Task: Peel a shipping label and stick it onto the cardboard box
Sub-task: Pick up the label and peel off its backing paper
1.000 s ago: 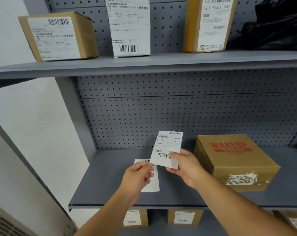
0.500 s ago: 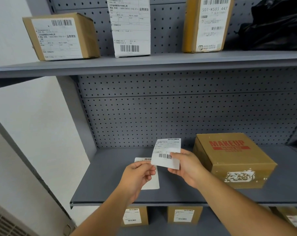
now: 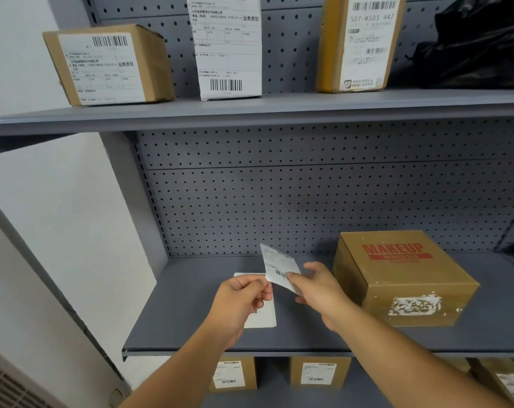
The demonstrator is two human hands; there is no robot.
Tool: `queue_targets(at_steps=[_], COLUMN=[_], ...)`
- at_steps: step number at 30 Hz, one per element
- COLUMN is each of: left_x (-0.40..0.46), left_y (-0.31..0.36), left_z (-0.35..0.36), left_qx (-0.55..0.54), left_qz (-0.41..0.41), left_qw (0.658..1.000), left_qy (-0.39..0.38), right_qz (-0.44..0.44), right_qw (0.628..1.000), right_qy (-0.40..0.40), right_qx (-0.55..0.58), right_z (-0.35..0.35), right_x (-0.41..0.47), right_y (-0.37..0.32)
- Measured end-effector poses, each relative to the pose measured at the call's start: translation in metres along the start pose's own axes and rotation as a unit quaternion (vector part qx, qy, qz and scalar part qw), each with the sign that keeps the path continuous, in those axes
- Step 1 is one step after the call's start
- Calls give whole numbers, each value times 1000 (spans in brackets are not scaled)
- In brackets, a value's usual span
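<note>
Both hands are meeting over the middle grey shelf (image 3: 191,319). The right hand (image 3: 317,290) is pinching the shipping label (image 3: 277,267) by its lower edge, thumb lying over the printed face beside the barcode, so the sheet is standing up from the fingers (image 3: 292,277) and tilting back to the left, seen partly edge-on. The left hand (image 3: 238,301) is closing its thumb and forefinger just to the left of that pinch, at the label's lower left corner; whether it is gripping the label itself or a backing layer I cannot tell (motion blur is smearing the fingertips there).

Directly under the left hand's fingers a second white sheet (image 3: 264,318) is lying flat on the shelf, a bit of barcode showing past the knuckles. To the right of the right hand's fingers, close to the wrist but not touching it, the cardboard box (image 3: 403,278) is sitting on the same shelf, red "MAKEUP" lettering on its top and a torn white label remnant (image 3: 414,304) on its front face.

Well above the fingers, the upper shelf (image 3: 249,108) is carrying three labelled parcels (image 3: 108,64) and a black bag (image 3: 479,42) at the far right. Below the fingers, more labelled boxes (image 3: 319,373) are showing on the shelf underneath. A perforated grey back panel (image 3: 279,201) is running behind everything.
</note>
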State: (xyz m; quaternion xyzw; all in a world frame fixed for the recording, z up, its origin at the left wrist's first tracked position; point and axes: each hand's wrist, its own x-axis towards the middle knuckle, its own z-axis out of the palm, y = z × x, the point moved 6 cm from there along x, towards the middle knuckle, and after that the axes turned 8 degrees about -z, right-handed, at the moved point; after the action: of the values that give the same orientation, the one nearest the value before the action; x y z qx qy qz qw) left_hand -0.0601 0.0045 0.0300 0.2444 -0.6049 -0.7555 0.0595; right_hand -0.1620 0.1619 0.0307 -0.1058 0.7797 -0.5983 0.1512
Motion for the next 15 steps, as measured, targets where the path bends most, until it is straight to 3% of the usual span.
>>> queue_targets(at_steps=[3, 6, 15], left_x=[2, 3, 3], left_y=[1, 4, 9], left_z=[2, 6, 6], left_qx=[41, 53, 118], left_qz=[8, 14, 37], left_qw=[999, 998, 992], left_qy=[15, 17, 16], right_qz=[-143, -232, -320], right_qw=[981, 960, 901], right_qy=[24, -43, -75], right_qx=[-130, -148, -283], right_z=[-1, 8, 14], right_x=[0, -7, -17], right_y=[-20, -33, -45])
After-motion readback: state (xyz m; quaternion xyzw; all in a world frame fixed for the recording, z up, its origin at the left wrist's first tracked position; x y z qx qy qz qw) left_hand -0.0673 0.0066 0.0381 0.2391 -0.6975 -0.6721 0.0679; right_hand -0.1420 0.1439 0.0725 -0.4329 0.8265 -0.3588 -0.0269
